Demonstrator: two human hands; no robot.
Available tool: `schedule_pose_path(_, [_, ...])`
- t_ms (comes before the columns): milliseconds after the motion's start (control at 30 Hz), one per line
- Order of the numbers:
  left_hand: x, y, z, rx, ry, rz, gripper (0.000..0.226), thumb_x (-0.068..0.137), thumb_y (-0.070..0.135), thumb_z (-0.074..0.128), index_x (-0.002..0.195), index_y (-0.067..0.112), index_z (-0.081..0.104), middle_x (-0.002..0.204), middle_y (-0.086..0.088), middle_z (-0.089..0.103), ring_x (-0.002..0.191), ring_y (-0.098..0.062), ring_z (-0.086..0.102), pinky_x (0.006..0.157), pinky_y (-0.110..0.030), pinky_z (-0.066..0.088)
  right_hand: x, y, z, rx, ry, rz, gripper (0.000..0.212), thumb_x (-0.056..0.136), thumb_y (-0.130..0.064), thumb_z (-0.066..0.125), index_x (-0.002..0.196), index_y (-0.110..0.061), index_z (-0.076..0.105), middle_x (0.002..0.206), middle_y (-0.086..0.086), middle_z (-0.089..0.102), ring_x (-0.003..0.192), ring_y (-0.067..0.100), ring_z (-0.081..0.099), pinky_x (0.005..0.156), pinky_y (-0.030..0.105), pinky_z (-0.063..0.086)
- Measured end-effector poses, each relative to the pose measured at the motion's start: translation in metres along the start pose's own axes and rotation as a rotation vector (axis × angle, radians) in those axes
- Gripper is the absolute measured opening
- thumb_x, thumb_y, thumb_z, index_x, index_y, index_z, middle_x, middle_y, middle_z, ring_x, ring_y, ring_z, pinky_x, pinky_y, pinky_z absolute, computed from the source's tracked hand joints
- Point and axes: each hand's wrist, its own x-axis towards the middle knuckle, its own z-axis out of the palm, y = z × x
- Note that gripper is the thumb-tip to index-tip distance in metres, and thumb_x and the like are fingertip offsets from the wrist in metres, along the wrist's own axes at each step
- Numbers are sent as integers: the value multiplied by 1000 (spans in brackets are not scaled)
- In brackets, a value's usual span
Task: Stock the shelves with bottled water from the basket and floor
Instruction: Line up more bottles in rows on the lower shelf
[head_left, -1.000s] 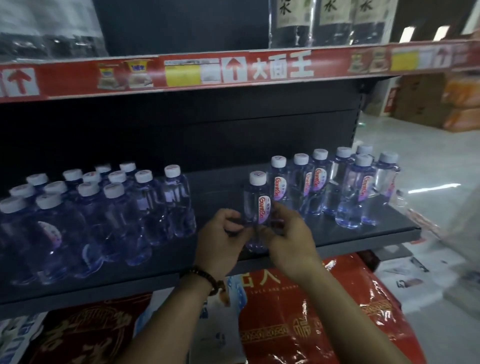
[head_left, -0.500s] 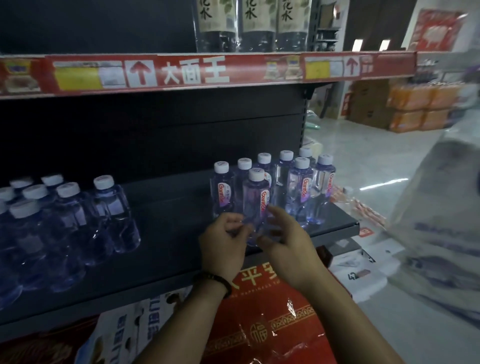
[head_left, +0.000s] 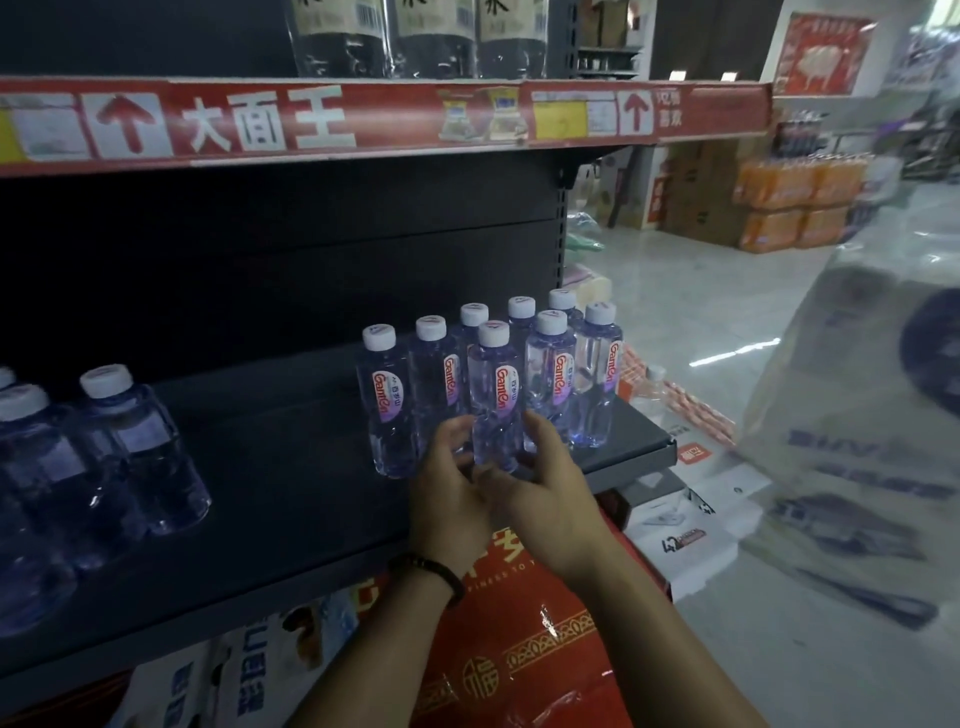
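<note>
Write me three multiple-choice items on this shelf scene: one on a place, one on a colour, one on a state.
1. Where does the front bottle stand?
A. on the dark shelf, beside the other labelled bottles
B. in a cart
C. in a basket

2. What colour is its cap?
A. red
B. white
C. green

3. How is it?
A. lying on its side
B. upright, gripped low down by the left hand and right hand
C. uncapped

Answers:
1 A: its base rests on the shelf board.
2 B: the cap shows white.
3 B: fingers of both hands curl round its lower part.
</note>
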Motion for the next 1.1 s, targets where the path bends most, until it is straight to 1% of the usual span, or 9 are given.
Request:
schedule_pose_path(100, [0,2,-1,-63,-18,-54,50,89,17,75,134,32,58,129,14,70,112,-11,73,99,-45,61,-2,-2,1,63,2,-11,46,92,-17,71,129,-41,58,124,-13,71,107,-8,68,88,25,57])
schedule_pose_path(267, [-4,2,-2,-9,-68,-9,54,91,12,70,142,27,58,121,7,75,110,-14,74,98,-47,61,-8,-11,4,-1,15,-49,55,93,-18,72,92,-72,59,111,-26,54,109,-5,55,86,20,49])
schedule_pose_path(400, [-4,-3,-1,84,-97,38,60,92,3,70,145,29,55,122,9,74,111,-11,73,97,-48,61,-11,-12,2,-43,59,-66,40,88,-33,73,114,-62,62,124,-16,64,120,2,59,98,37,56])
schedule_pose_path(500, [-3,-2,-3,33,-149,-26,68,85,20,76,148,30,53,125,5,74,114,-17,73,99,-48,59,-12,-13,1,-64,81,-64,41,82,-41,71,116,-62,60,128,-14,66,121,2,60,100,40,57])
schedule_pose_path(567, [-3,2,-7,-41,-209,-85,76,78,31,79,150,29,52,128,2,74,116,-19,73,100,-44,59,-10,-11,1,-87,86,-47,49,80,-47,71,124,-62,56,133,-12,65,123,5,61,100,40,57])
schedule_pose_path(667, [-6,7,-24,73,-194,-28,65,95,12,74,151,34,49,142,12,64,120,-7,68,101,-37,59,-8,-5,8,-135,170,6,64,85,-45,74,143,-40,48,138,-6,59,120,14,65,95,40,60])
schedule_pose_path(767, [-11,10,-61,210,-124,-27,40,97,20,75,126,44,62,126,22,67,114,-1,67,99,-33,59,-14,-15,22,-201,230,-42,29,98,-29,71,122,-32,56,116,-11,64,102,7,66,77,24,54])
schedule_pose_path(867, [-20,6,-118,316,-31,-33,28,96,20,75,104,45,65,109,17,71,104,-1,69,90,-23,57,-17,-27,57,-181,86,-39,20,100,-24,69,118,-26,63,106,-9,69,95,7,67,76,25,53])
schedule_pose_path(1100, [-43,-2,-244,465,174,-89,21,98,21,70,113,32,60,103,14,67,90,8,60,67,-4,42,-43,-68,179,-197,-138,-117,14,97,-20,74,106,-29,67,90,-5,72,84,4,66,70,10,49])
